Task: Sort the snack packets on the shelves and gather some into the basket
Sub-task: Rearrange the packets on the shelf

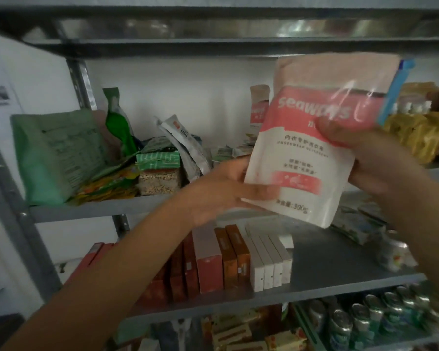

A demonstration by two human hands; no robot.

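Holding a pink-and-white pouch [312, 145] upright in front of the shelving, we grip it with both hands. Our right hand [370, 158] clamps the pouch's right edge, thumb across the printed front. Our left hand [226, 188] supports the lower left corner, fingers [259, 192] lying along the bottom edge and closed against the pouch. A blue-edged packet [395, 89] sits just behind the pouch at its upper right; we cannot tell which hand holds it.

Behind the pouch, the upper shelf [99, 209] carries a large green bag [58, 153] at the left, mixed snack packets beside it, and yellow packets [416, 133] at the right. The middle shelf [340, 277] carries a row of red, orange and white boxes [238, 259] standing on end. Below that, cans [365, 317] stand in rows.
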